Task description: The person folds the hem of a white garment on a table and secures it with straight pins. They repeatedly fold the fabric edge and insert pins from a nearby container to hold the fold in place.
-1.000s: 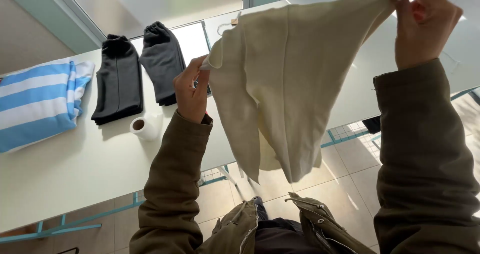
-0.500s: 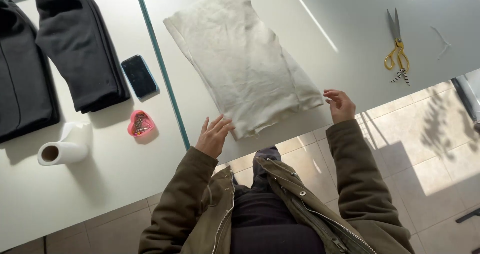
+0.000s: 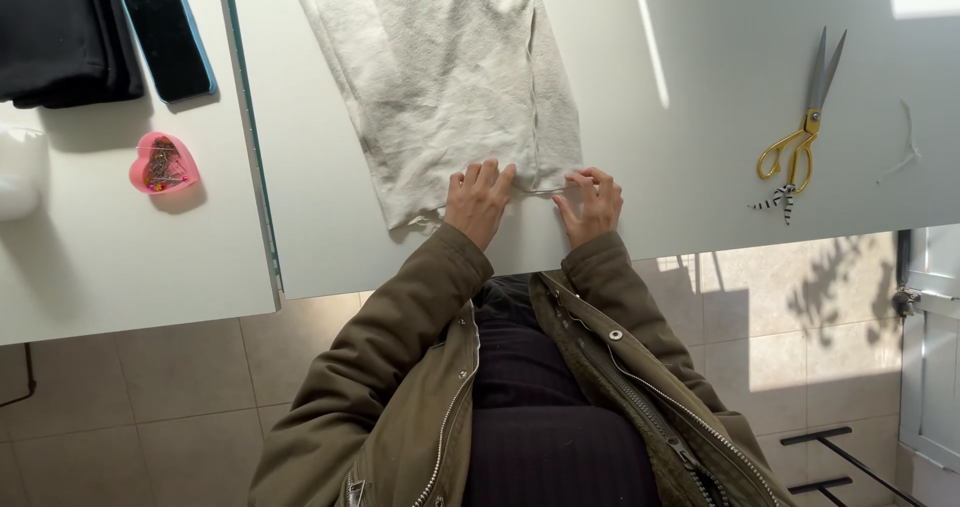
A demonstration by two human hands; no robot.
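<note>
Cream cloth (image 3: 450,77) flat on white surface (image 3: 700,147), frame centre | left hand (image 3: 478,199) fingers spread flat on hem | right hand (image 3: 590,202) fingers pinching hem | pink heart box (image 3: 162,163), left: pins inside

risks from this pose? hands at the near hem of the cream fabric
1. Both hands, left hand and right hand, work only the near hem of the cream fabric; the far part lies unpinned and may shift or wrinkle if tugged.
2. The hem lies close to the table edge, so a pull toward the body could drag it off.
3. The scissors lie open-side near the right arm; a wide sweep might knock them.
</note>
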